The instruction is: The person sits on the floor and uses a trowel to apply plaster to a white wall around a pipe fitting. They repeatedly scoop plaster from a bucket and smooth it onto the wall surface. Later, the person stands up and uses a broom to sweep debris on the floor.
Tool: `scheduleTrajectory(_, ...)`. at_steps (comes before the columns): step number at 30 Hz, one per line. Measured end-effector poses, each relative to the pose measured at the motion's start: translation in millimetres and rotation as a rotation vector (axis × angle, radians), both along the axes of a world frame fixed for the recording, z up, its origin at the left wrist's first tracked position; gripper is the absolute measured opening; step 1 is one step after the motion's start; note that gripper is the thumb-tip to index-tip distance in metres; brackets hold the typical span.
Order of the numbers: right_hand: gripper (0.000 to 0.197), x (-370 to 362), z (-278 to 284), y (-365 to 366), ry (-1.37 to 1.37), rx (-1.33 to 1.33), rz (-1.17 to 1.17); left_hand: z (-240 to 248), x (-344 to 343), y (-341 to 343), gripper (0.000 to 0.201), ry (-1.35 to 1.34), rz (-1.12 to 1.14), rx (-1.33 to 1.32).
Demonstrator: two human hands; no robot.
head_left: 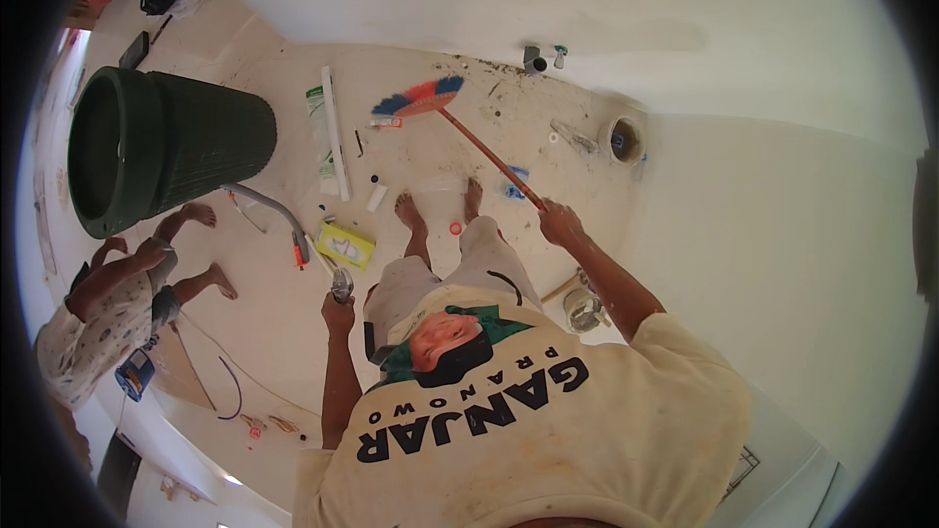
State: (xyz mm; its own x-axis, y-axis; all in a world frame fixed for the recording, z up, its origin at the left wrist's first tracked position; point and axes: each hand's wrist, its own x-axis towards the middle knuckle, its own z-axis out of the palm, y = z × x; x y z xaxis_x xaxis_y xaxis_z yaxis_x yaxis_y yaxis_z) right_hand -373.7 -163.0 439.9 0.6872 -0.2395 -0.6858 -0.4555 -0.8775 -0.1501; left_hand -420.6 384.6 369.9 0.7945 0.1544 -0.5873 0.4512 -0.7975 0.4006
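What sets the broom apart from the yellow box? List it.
The broom is long and slender; the yellow box is short and blocky. The right hand grips the broom; the yellow box lies on the floor. The broom's bristles are red and blue; the yellow box is partly white.

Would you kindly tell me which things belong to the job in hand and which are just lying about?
In hand:
- broom, in the right hand
- silvery item, kind unclear, in the left hand

Lying about:
- yellow box
- long white strip
- green-and-white package
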Motion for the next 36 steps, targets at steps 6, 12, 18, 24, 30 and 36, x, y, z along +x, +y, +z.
scheduleTrajectory(6,0.027,115.7,-128.6,1.5,-0.186,-0.154,0.073,26.1,37.3,19.6,0.032,0.023,-0.109,0.094)
scheduleTrajectory(12,0.027,90.4,-144.6,-41.7,0.127,-0.173,-0.249,43.2,43.4,21.8,0.034,0.132,-0.132,0.125)
scheduleTrajectory(18,0.032,-55.5,-71.0,-87.2,0.222,-0.149,-0.185,4.0,39.4,24.9,0.034,0.161,-0.145,0.068)
scheduleTrajectory(24,0.033,-33.4,30.4,-77.9,0.084,-0.131,-0.320,0.6,61.8,-4.5,0.033,0.151,-0.231,0.065)
scheduleTrajectory(30,0.028,25.6,-115.5,-113.2,-0.013,-0.237,-0.428,12.6,97.4,-27.8,0.034,0.091,-0.256,0.027)
scheduleTrajectory(36,0.032,-56.6,-176.5,-99.8,0.110,-0.115,-0.395,26.9,110.5,-46.9,0.033,0.031,-0.358,0.049)
